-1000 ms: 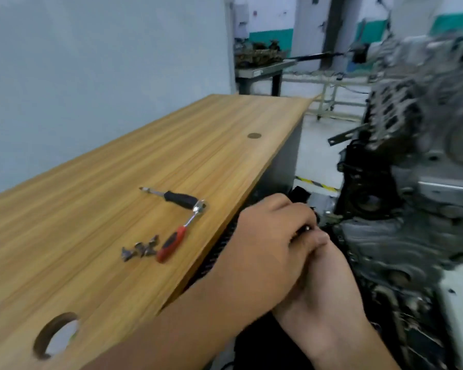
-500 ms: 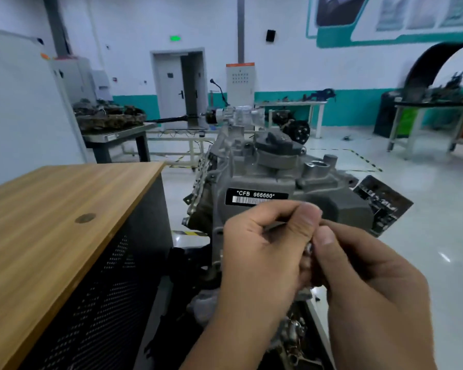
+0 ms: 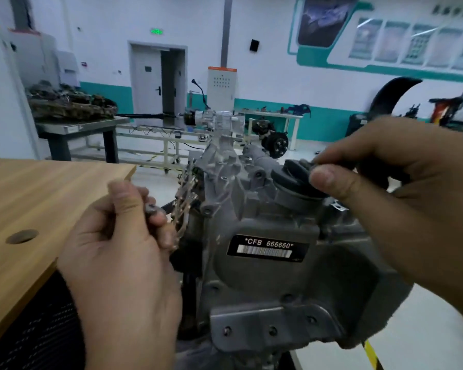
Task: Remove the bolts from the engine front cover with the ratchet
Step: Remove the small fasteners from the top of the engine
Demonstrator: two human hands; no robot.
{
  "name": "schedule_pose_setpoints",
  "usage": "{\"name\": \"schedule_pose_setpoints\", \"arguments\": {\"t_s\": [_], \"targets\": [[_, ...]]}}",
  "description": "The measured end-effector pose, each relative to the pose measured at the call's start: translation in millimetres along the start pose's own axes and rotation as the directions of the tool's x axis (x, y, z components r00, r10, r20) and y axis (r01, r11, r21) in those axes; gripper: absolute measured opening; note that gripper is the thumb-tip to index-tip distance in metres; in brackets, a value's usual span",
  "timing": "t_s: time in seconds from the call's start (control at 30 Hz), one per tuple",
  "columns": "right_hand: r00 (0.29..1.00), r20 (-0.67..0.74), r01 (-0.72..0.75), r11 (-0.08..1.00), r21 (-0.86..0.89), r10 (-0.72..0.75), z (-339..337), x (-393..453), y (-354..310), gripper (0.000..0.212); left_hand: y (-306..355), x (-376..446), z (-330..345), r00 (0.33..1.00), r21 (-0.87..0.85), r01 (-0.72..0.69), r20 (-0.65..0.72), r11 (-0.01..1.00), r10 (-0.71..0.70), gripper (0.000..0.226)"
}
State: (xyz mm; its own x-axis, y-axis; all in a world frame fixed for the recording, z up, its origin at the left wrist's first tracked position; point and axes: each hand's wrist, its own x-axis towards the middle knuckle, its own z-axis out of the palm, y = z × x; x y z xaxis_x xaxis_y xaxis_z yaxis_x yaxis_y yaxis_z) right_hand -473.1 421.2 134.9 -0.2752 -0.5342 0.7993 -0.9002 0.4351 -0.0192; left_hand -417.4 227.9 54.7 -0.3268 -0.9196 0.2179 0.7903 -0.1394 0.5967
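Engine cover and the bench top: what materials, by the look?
Engine cover: seems cast aluminium, with a dull grey, slightly grainy surface, moulded ribs and bosses. Bench top: wood-grain surface, looks like laminate or veneer over board; its straight, even grain and smooth matt face suggest it, solid wood not excluded.

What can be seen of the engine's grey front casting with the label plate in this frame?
The engine casting is dull grey cast metal, upright, right of the wooden bench. A black plate on it reads *CFB 666660* above a barcode. A lighter bracket with small screws sits low on it; a dark ribbed cap tops it. The right hand hovers beside the cap, the left hand pinches a small metal piece; neither plainly touches the casting.
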Motion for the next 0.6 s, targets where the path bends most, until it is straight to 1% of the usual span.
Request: {"name": "schedule_pose_setpoints", "arguments": {"t_s": [0.03,0.07,0.1,0.17,0.2,0.27,0.3,0.37,0.4,0.47,0.53,0.57,0.6], "targets": [[0.997,0.072,-0.014,1.000,0.009,0.014,-4,12,-2,0.002,-4,6,-3,0.997,-0.018,0.082,-0.006,0.996,-0.082,0.030],[0.995,0.096,0.037,0.999,0.023,-0.039,-2,12,0,0.003,-8,10,-5,0.986,-0.031,0.168,-0.001,0.985,-0.168,0.032],[0.991,0.123,0.062,0.998,-0.024,-0.059,3,9,3,0.006,-12,13,-7,0.968,-0.038,0.250,0.006,0.967,-0.250,0.034],[0.994,0.110,0.034,0.998,-0.049,-0.028,5,13,10,0.010,-19,20,-11,0.926,-0.058,0.376,0.010,0.925,-0.376,0.036],[0.995,0.102,0.019,0.998,-0.062,-0.013,5,12,11,0.011,-22,24,-13,0.908,-0.078,0.417,0.009,0.905,-0.418,0.036],[0.996,0.085,0.028,0.996,-0.080,-0.021,13,2,7,0.014,-25,31,-15,0.891,-0.125,0.449,-0.003,0.885,-0.453,0.037],[0.998,0.052,0.051,0.994,-0.100,-0.046,18,-1,7,0.015,-26,33,-16,0.892,-0.143,0.445,-0.014,0.884,-0.451,0.037],[0.994,0.062,0.100,0.981,-0.165,-0.091,24,0,2,0.016,-27,34,-17,0.909,-0.170,0.404,-0.035,0.899,-0.416,0.036],[0.991,0.086,0.115,0.976,-0.184,-0.101,25,6,-1,0.015,-28,33,-18,0.919,-0.173,0.380,-0.040,0.909,-0.392,0.035],[0.983,0.170,0.105,0.972,-0.212,-0.069,26,22,-7,0.016,-29,30,-17,0.938,-0.146,0.338,-0.035,0.930,-0.346,0.035],[0.956,0.293,0.062,0.972,-0.227,0.008,25,40,-11,0.021,-31,24,-15,0.962,-0.058,0.272,0.012,0.961,-0.272,0.038],[0.931,0.361,0.031,0.974,-0.226,0.054,23,48,-13,0.024,-30,19,-14,0.977,0.020,0.202,0.062,0.979,-0.203,0.038],[0.909,0.407,0.006,0.975,-0.221,0.087,21,54,-13,0.026,-29,17,-14,0.987,0.122,0.082,0.127,0.989,-0.098,0.035]]}}
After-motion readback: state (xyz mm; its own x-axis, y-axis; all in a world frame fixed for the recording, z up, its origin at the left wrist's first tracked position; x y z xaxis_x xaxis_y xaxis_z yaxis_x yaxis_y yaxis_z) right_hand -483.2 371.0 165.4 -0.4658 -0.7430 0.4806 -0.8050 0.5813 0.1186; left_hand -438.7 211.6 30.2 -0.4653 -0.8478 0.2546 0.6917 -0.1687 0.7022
